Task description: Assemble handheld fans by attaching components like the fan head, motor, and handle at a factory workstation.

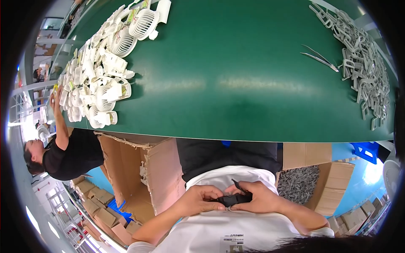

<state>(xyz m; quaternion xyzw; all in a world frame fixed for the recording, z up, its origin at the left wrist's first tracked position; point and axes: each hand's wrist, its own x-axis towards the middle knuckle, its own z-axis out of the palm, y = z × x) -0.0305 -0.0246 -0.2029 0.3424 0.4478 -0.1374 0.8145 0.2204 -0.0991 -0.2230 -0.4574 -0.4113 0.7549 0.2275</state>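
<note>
Head: table edge beyond fingers

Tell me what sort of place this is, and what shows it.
Likely an assembly workshop: white plastic fan parts with round grilles lie heaped on the left of a smooth green tabletop, looped grey plastic-looking pieces at its right, and open brown cardboard boxes stand alongside.
</note>
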